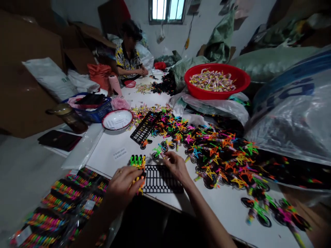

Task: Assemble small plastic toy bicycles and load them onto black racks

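A black slotted plastic rack point(164, 179) lies at the table's front edge. Green, yellow and orange toy bicycles point(138, 160) stand packed in its left end. My left hand point(124, 182) wraps over this packed end, thumb and fingers closed around the toys there; its fingertips are partly hidden. Above the rack's right part, my right hand point(177, 165) pinches a small toy bicycle with a green frame and black wheels point(157, 152), close to a pinkish tube. Just beyond it lies a yellow-orange toy bicycle point(169, 144).
A heap of colourful toy bicycles point(219, 151) spreads to the right. Farther back are a second black rack point(145, 128), a white bowl point(117, 120) and a red basin point(217, 94) of small tubes. Packed bags point(59, 203) lie lower left. A co-worker point(129, 57) sits across the table.
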`<state>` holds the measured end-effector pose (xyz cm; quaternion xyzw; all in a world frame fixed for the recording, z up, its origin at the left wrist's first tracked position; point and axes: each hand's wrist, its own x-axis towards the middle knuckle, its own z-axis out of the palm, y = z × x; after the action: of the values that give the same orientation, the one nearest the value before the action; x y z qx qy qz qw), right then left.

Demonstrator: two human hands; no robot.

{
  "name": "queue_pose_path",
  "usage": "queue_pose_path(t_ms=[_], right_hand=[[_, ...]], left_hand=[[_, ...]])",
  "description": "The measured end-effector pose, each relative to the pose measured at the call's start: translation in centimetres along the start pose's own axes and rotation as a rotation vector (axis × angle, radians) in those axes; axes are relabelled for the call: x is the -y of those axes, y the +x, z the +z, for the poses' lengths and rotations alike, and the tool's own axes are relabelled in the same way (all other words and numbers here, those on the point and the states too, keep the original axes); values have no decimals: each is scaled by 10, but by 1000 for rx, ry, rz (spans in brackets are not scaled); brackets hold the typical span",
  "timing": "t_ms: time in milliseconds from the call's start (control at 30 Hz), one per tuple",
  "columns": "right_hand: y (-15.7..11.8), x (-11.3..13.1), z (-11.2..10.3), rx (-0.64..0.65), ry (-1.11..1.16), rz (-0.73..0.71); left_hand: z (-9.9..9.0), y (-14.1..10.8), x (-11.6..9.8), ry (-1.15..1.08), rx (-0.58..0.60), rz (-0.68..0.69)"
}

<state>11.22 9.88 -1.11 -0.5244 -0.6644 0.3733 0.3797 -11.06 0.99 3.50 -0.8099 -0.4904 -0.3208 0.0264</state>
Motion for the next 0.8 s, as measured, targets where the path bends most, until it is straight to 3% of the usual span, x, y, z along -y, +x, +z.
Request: queue_pose_path(t_ms=[100,200,400,567,800], right_hand=[[-17,6,29,9,240,94],[-23,5,48,39,311,188],[-23,3,75,-64,117,130],[-28,1,80,31,-172,-39],[-23,21,74,277,-543,-61]], left_hand=[[8,22,9,-20,144,-1],[22,33,16,-79,299,8],[32,29,21,-202,242,17],[28,31,21,-226,248,-40],[34,30,22,-177,175,46]])
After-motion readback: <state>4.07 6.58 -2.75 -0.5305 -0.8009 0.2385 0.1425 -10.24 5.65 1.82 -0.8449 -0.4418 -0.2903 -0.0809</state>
